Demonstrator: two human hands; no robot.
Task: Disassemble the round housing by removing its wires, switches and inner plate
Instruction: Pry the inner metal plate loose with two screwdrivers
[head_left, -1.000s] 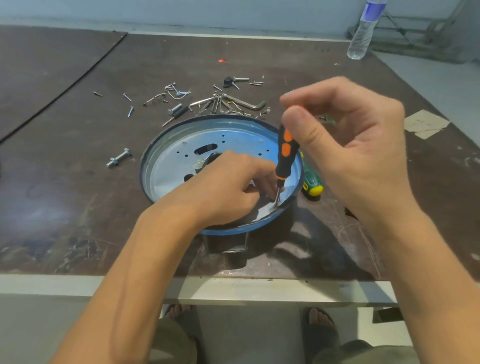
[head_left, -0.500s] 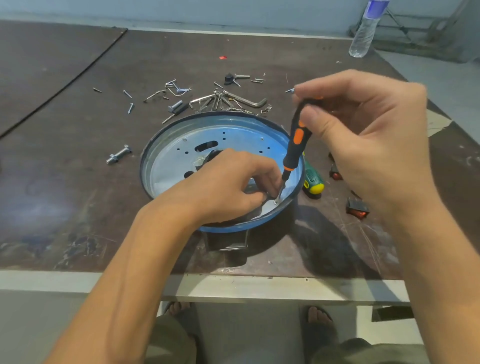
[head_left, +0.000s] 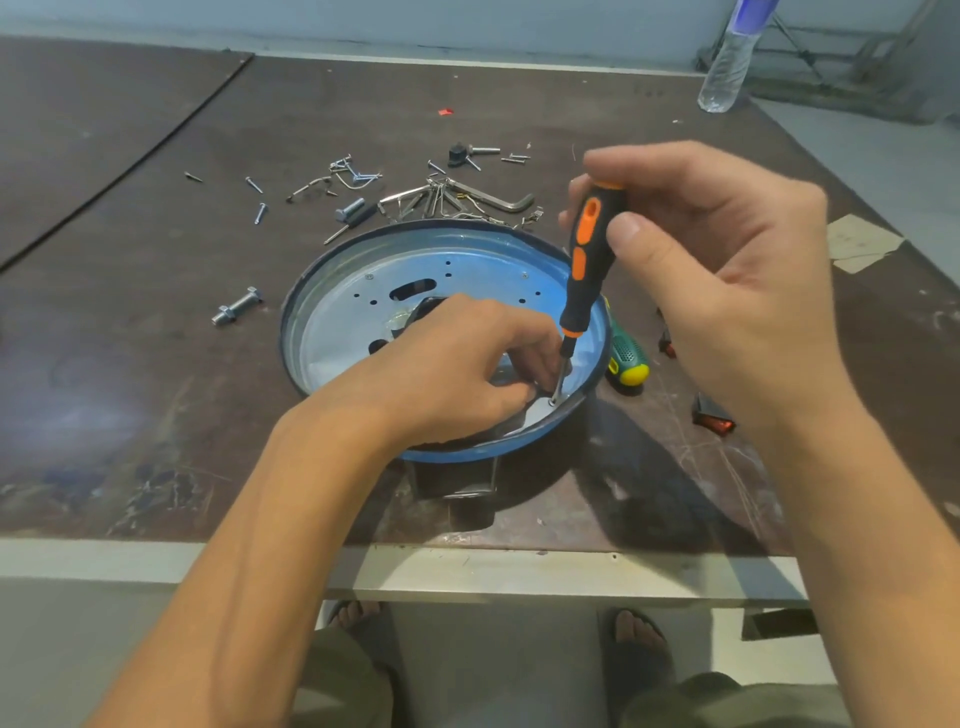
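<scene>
A dark, scuffed worktop (head_left: 156, 364) is seen from above. The round housing (head_left: 467, 456) is set near the middle of its front edge, open side up. The inner plate (head_left: 467, 265), pale blue and pierced with holes and slots, is seated inside the housing.

The right hand (head_left: 727, 291) is raised over the housing's right side, and its grip is closed round the handle of a black-and-orange screwdriver (head_left: 584, 260). The screwdriver is held nearly upright, and its tip is set on a screw (head_left: 551, 401) at the plate's near right edge. The left hand (head_left: 457, 374) is laid inside the housing with its fingers curled beside the tip. Whether anything is held in its grip cannot be told.

A clear bottle (head_left: 727, 67) is stood at the far right corner. A green-and-yellow tool (head_left: 626, 358) is laid just beside the housing's right rim. A bent hex key (head_left: 498, 200) is laid just behind the housing, among loose screws (head_left: 358, 174). A bolt (head_left: 236, 307) is left near the housing's left side. A red switch (head_left: 711, 415) is laid near the right edge, partly hidden by the right wrist.
</scene>
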